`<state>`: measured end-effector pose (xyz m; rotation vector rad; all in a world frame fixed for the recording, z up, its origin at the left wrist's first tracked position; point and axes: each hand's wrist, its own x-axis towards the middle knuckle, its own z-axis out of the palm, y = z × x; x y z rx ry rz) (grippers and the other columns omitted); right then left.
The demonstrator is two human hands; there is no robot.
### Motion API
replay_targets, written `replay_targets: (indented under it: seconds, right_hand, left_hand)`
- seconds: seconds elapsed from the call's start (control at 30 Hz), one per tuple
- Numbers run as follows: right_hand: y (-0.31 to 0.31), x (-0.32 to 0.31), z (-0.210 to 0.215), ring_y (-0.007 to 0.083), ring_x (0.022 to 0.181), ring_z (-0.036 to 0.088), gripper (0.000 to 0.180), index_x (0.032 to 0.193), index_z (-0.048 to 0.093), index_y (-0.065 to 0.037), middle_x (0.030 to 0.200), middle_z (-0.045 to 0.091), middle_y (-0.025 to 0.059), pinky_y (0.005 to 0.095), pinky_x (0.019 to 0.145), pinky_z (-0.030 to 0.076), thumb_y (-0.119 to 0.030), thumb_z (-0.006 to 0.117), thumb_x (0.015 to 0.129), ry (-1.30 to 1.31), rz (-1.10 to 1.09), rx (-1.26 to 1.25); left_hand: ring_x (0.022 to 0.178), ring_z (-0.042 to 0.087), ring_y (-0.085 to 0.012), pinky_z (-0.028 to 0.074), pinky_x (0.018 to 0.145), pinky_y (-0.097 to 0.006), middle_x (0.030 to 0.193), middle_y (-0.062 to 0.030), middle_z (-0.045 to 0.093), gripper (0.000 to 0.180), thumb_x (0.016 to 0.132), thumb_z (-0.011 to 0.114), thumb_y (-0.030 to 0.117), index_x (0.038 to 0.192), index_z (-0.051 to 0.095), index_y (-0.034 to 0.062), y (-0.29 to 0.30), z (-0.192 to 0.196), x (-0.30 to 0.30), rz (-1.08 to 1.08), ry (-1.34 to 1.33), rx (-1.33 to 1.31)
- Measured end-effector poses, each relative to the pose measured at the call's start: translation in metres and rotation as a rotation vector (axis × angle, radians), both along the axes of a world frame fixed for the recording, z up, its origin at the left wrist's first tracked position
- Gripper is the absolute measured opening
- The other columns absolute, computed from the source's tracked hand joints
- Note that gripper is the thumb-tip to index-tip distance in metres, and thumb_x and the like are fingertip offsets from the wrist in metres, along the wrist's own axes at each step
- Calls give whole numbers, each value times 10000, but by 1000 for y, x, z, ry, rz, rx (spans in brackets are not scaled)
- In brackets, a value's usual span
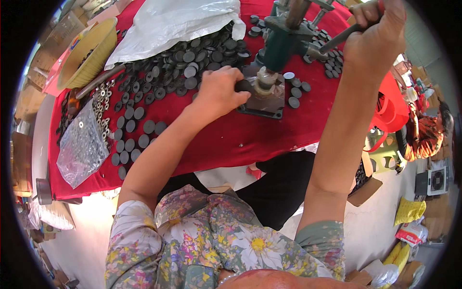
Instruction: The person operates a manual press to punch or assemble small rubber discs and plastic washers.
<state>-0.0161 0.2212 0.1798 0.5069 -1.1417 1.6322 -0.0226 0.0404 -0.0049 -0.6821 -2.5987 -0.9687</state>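
A green hand press (280,47) stands on the red-covered table, its ram over a pale fitting (265,79) on the square metal base (269,104). My right hand (378,36) is raised at the upper right, its fingers wrapped round the press lever (340,40). Beside the fitting, my left hand (219,90) pinches a dark round cap (244,86) between thumb and fingers. Left of the press spreads a big heap of dark round caps (190,57), partly under a white sack (178,21). Several more caps (294,91) lie right of the base.
Small metal rings (102,103) and a clear plastic bag (83,147) of small parts lie at the left on the red cloth (211,147). Behind them stands a yellow basket (89,58). A red container (391,108) and an open carton (368,188) are at the right. Another person (428,132) is beyond.
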Motion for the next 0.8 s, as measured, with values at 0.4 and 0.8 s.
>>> replay_targets:
  seconds: [0.4,0.8]
  right_hand:
    - [6,-1,1,29,552,310,243,1027,601,-40,667,352,-76,195,488,268,-278,593,980,31,136,91]
    - [26,48,-76,223,715,497,195,1060,551,-34,777,514,78,411,784,473,-192,533,949,136,107,223]
  left_hand:
    - [843,636,-289,503,767,-390,936,-143,614,480,672,841,249,1018,673,-39,42,-6,-19,30,-152,85]
    - [810,625,-233,484,751,-361,929,-107,629,547,665,871,275,1091,677,-8,24,-5,-5,-24,-49,146]
